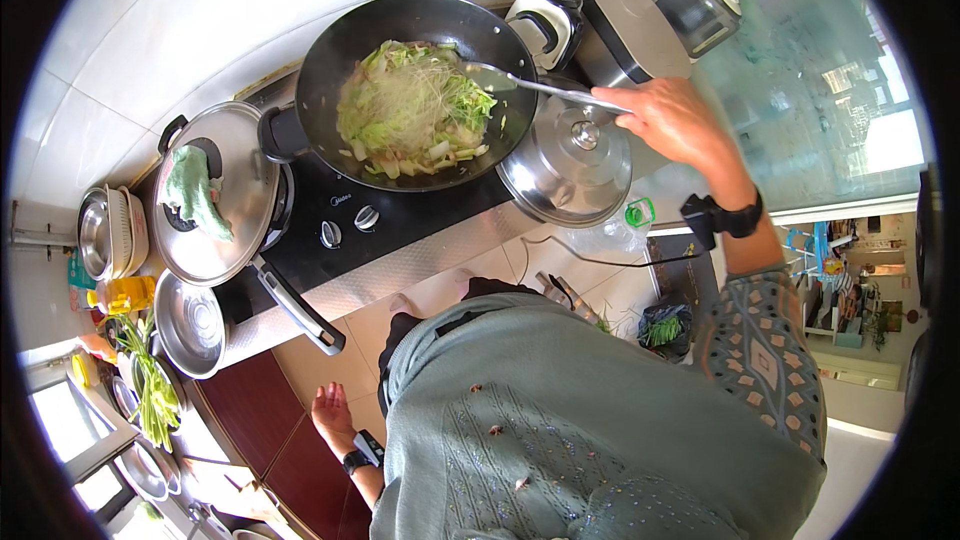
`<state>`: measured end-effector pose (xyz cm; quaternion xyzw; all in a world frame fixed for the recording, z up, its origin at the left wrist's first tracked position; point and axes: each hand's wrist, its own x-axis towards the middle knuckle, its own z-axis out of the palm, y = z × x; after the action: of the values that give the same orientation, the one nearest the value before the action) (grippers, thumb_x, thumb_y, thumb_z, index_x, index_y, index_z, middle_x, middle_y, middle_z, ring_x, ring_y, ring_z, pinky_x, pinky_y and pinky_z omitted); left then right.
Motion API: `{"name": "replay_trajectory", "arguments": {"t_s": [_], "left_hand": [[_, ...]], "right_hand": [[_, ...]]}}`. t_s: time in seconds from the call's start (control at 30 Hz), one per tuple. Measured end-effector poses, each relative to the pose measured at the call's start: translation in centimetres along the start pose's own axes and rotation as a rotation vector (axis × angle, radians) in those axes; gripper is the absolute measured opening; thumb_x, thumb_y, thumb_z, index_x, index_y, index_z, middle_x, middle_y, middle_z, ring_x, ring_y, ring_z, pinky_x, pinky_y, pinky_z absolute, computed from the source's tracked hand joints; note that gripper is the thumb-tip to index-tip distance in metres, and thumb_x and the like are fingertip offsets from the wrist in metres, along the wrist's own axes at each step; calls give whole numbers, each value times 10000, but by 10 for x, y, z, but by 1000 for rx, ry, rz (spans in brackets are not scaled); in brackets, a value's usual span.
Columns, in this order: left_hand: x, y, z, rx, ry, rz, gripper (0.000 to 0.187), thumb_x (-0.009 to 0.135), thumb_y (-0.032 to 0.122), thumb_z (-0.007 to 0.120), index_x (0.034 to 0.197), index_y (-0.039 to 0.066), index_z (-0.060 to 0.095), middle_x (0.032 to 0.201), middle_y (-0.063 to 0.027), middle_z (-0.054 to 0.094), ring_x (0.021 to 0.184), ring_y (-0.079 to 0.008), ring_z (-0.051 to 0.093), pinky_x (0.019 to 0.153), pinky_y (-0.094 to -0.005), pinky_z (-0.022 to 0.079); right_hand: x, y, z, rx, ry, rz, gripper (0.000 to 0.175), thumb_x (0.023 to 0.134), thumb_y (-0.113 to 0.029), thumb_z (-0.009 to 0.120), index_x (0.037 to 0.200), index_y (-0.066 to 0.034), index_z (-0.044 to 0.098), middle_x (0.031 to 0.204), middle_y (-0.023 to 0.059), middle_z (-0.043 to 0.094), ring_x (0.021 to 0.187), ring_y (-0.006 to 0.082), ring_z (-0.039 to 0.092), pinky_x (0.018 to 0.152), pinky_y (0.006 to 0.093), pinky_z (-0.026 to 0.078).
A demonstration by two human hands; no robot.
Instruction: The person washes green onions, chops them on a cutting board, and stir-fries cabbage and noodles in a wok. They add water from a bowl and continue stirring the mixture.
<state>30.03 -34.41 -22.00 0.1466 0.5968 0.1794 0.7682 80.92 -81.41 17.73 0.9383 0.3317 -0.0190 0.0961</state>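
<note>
A dark wok (330, 37) on the gas stove (405, 217) holds chopped green vegetable (469, 101) mixed with thin pale noodles (420, 90); steam seems to blur them. My right hand (667, 120) is closed around the handle of a metal spatula (555, 90), whose head lies inside the wok at its right side. Down by my body, at the lower left, my left hand (332, 409) hangs with nothing in it, its fingers somewhat apart, below the stove's front edge. The wok's black side handle (283, 133) points left.
Left of the wok sits a lidded pan (255, 240) with a green cloth (191, 187) on its lid; its handle juts past the stove edge. A steel-lidded pot (570, 165) stands at right. Also there are a steel bowl (191, 322), an oil bottle (127, 295) and green stalks (154, 390).
</note>
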Motion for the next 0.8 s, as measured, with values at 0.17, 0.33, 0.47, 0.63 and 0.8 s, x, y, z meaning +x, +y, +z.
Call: {"name": "replay_trajectory", "arguments": {"t_s": [0.17,0.33,0.47,0.63,0.8], "left_hand": [[-27,-24,5,50,20,-60,277,972,185,535,1182,6,514,1189,-224,541,1053,-354,576,969,-447,520],[-35,-20,29,93,0,29,311,972,172,531,1216,-18,504,1181,-224,538,1056,-336,578,977,-435,518],[-40,-8,36,108,-45,63,315,970,160,526,1227,-21,502,1160,-224,541,1054,-336,580,988,-438,512],[-40,-11,30,93,-17,46,309,963,154,533,1220,-15,508,1143,-225,549,1038,-345,588,981,-447,517],[-30,-12,22,110,-43,-15,295,962,151,534,1211,-6,510,1155,-228,550,1040,-351,586,971,-450,522]], "right_hand": [[-13,-2,-16,-44,-28,-344,384,796,-95,669,1173,-165,688,700,64,613,676,268,612,577,392,437],[9,-51,7,-188,141,-449,341,810,-103,600,1131,-156,703,660,40,551,620,226,577,542,372,395],[5,-57,-3,-237,-81,-293,394,812,-56,572,1168,-167,699,703,53,599,629,230,597,540,373,397],[-14,-52,-11,-165,96,-187,407,820,-56,560,1179,-185,701,699,48,611,620,231,600,539,371,404],[-6,-66,12,-134,2,-258,431,824,-50,554,1205,-201,690,721,55,621,631,242,604,554,380,420]]}}
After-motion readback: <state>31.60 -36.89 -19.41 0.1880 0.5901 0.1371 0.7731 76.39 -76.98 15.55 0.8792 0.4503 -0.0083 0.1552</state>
